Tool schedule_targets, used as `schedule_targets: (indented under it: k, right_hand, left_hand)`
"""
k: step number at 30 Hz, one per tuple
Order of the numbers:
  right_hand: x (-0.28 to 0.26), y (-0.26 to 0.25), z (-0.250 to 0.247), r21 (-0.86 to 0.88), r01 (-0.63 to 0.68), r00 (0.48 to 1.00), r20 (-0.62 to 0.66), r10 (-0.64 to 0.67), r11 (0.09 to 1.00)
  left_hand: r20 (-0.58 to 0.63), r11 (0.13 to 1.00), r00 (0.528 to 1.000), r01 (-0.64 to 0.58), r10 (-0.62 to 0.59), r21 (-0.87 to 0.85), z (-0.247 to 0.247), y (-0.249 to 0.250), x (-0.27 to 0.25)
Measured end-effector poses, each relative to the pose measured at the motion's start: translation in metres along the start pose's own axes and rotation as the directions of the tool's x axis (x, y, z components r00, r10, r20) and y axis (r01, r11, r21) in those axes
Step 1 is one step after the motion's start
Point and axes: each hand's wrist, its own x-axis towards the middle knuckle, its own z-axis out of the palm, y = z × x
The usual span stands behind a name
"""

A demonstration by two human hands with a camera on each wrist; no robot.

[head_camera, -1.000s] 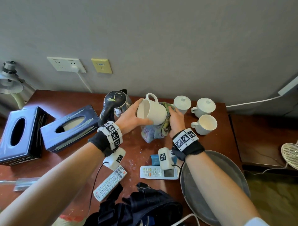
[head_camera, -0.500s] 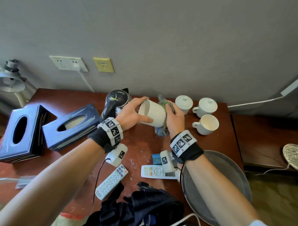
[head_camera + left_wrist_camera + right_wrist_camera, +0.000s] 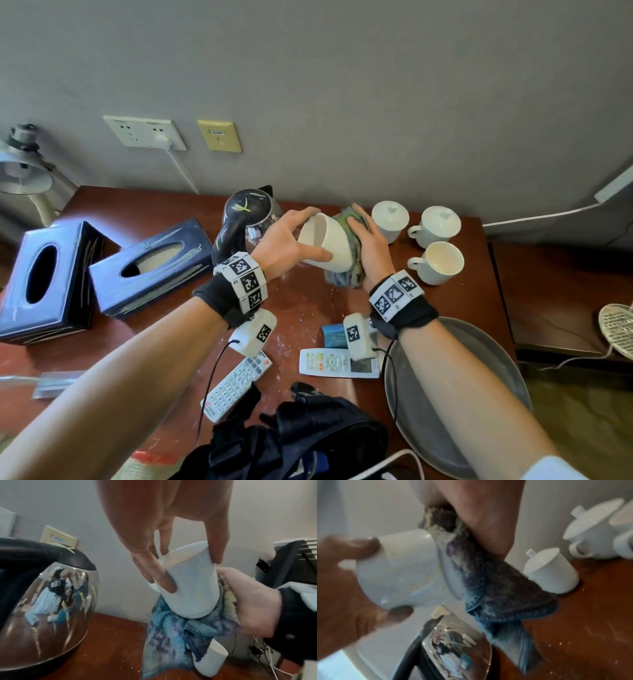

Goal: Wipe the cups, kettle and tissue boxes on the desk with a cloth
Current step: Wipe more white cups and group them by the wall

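Desk [image 3: 301, 308]: reddish-brown wood, against grey wall [image 3: 342, 85]; white specks on top.
Wall fittings: white socket [image 3: 144, 132] w/ plug, yellow plate [image 3: 220, 135].
Cups: 4 white; 2 lidded at back, 1 open cup [image 3: 440, 262] right, 1 held mug [image 3: 327, 245] tilted above desk.
Left hand [image 3: 287, 245]: fingers & thumb curled round mug rim.
Right hand [image 3: 368, 245]: presses cloth [image 3: 342, 274] flat to mug base.
Kettle [image 3: 245, 219]: just left of mug.
Tissue boxes: 2, dark, far left.
Remotes: 2, near edge, beside grey tray [image 3: 479, 359].
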Motion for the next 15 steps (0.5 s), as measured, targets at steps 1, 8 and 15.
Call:
schedule_targets:
  k: [1,8,15]
  right_hand:
    - [0.004,-0.001,0.0,0.015,-0.051,0.998,-0.025,0.051,0.999]
    - [0.012,-0.006,-0.011,0.034,-0.4,0.916,0.06,0.397,0.916]
    - [0.009,-0.007,-0.01,-0.014,-0.433,0.899,0.074,0.432,0.901]
  left_hand:
    - [0.035,1.0,0.999,0.018,-0.018,-0.005,0.0,0.0,0.0]
    - [0.211,0.971,0.976,0.003,-0.055,0.241,-0.01,0.0,0.004]
    - [0.178,0.929,0.982,-0.002,-0.068,0.37,-0.008,-0.002,0.007]
